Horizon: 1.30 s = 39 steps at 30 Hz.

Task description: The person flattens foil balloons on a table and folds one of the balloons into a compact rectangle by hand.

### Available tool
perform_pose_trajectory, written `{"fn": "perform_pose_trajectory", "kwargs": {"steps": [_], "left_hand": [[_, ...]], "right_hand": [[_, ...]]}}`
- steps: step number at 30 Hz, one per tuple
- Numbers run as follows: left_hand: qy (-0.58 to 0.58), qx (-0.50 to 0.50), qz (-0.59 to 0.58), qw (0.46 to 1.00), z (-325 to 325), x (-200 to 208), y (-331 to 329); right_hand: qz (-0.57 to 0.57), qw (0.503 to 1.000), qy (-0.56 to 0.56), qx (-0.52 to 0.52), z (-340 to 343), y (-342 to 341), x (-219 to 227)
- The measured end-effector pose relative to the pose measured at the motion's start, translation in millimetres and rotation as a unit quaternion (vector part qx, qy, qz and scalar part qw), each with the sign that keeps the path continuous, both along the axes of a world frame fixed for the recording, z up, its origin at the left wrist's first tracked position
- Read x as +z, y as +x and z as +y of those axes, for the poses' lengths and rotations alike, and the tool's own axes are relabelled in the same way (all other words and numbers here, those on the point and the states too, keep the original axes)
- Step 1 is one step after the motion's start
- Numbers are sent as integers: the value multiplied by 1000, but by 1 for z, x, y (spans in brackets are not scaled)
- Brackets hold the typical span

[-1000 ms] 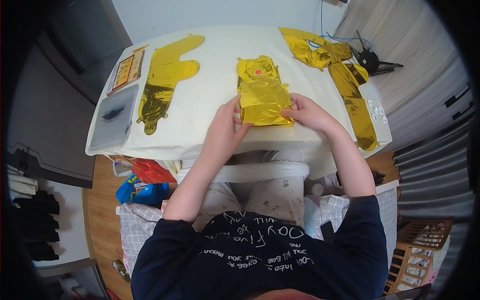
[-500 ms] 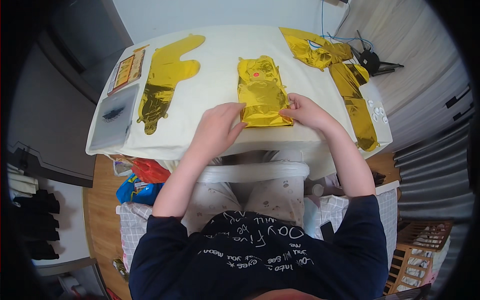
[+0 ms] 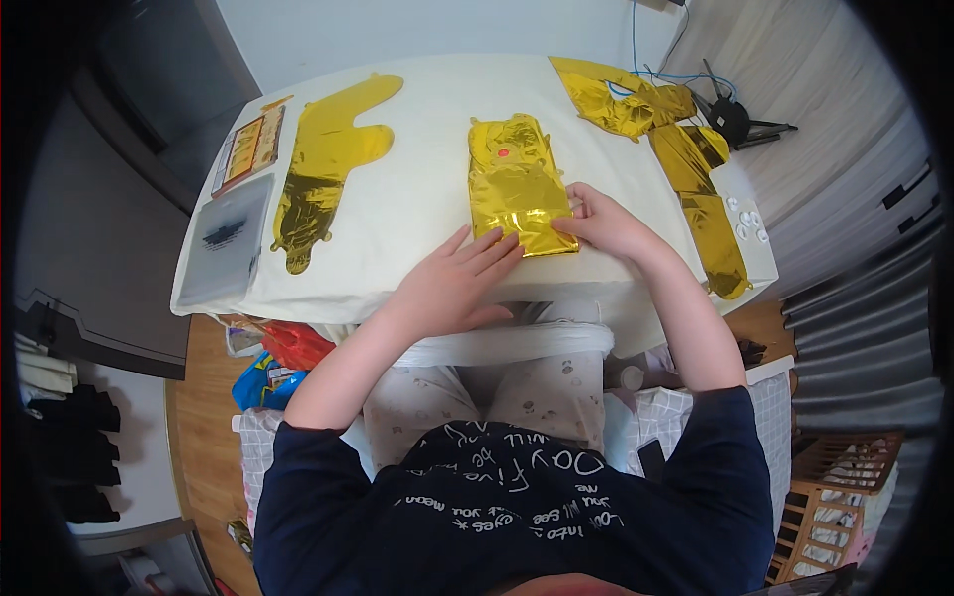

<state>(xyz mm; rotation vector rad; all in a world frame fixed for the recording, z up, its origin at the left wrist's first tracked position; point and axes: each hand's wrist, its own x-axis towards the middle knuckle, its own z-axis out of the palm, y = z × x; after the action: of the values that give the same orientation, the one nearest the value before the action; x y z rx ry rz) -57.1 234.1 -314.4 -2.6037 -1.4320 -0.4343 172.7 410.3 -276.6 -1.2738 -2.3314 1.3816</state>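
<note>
A folded gold foil balloon [image 3: 512, 184] lies flat near the table's front edge, with a small red spot on its upper half. My left hand [image 3: 452, 283] is open, its stretched fingertips resting on the balloon's lower left part. At the right edge, my right hand [image 3: 601, 221] pinches the foil between thumb and fingers. Left of these lies another flat gold foil balloon [image 3: 323, 169] with two rounded arms. More gold foil [image 3: 711, 214] stretches along the table's right side, and a crumpled gold foil piece [image 3: 631, 99] lies at the far right.
White cloth covers the table [image 3: 427, 129]. At its left are a printed card [image 3: 248, 149] and a clear plastic sheet [image 3: 227, 238]. Several small white discs [image 3: 747, 221] sit at the right edge. A black router [image 3: 735, 119] with cables stands behind them.
My left hand has shifted from the balloon's left edge onto its lower part, with fingers flattened out. The fold there looks smoother. My right hand stays at the right edge.
</note>
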Motion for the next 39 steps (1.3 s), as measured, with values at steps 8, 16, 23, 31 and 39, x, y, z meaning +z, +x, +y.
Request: {"fn": "perform_pose_trajectory", "kwargs": {"steps": [8,16,23,31,39], "left_hand": [[-17,-10,-10,1000,1,1,0],[-31,-4,-33,999,1,3,1],[-30,-12,-37,999,2,4,2],[-30,-13,-40,999,2,4,1],[-51,-7,-22,998,2,4,-1]], "right_hand": [[239,967,58,-62,-36,39,-37],[243,968,34,-51,-45,50,-36],[210,970,97,-80,-48,36,-39],[244,968,27,-47,-38,38,-34],[250,966,37,-57,-53,47,-34]]}}
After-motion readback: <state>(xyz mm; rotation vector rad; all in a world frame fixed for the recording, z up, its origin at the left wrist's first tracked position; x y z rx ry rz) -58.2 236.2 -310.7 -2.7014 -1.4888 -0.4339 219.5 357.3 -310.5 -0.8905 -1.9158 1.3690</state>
